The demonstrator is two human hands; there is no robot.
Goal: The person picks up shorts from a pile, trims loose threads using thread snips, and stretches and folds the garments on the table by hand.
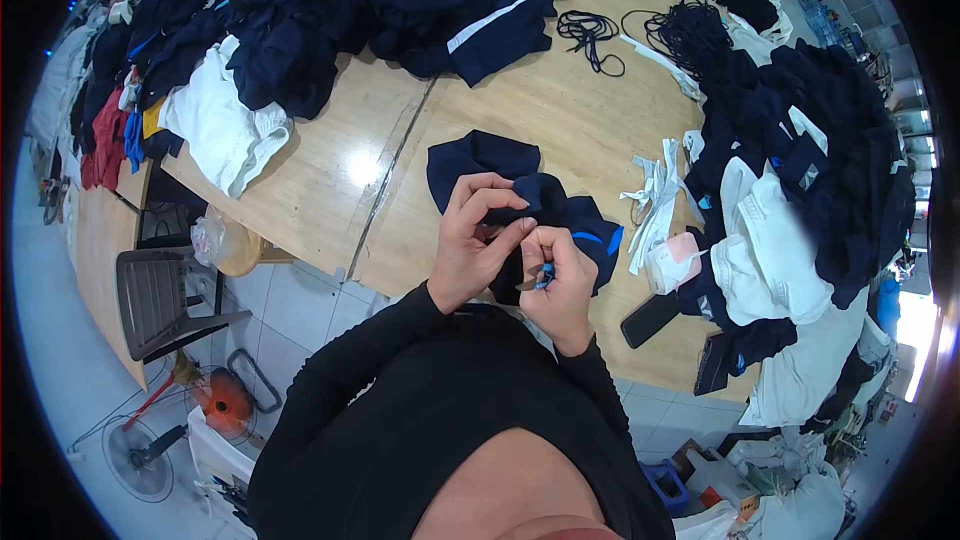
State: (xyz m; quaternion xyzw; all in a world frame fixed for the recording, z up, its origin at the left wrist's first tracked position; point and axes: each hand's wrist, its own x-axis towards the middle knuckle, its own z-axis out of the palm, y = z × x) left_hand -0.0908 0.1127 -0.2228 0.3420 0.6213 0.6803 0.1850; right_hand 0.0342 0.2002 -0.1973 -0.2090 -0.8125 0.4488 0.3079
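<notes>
A dark navy garment piece [480,155] with a bright blue strip lies at the table's near edge, partly lifted. My left hand [470,245] is closed on its fabric, with fingers and thumb pinching a fold. Close beside it, my right hand [562,285] is closed around small thread snips [543,276] with blue on them, their dark blades pointing left and downward. The right thumb and fingertips meet the fabric next to the left thumb. Whatever lies between the fingertips is too small to make out.
Navy garments [420,0] are heaped at the far left, with white cloth [225,120] beside them. Dark cords [592,35], white strips [655,205], a black phone [650,320] and another garment pile [830,130] lie to the right. A chair [150,305] and fan [140,455] stand left.
</notes>
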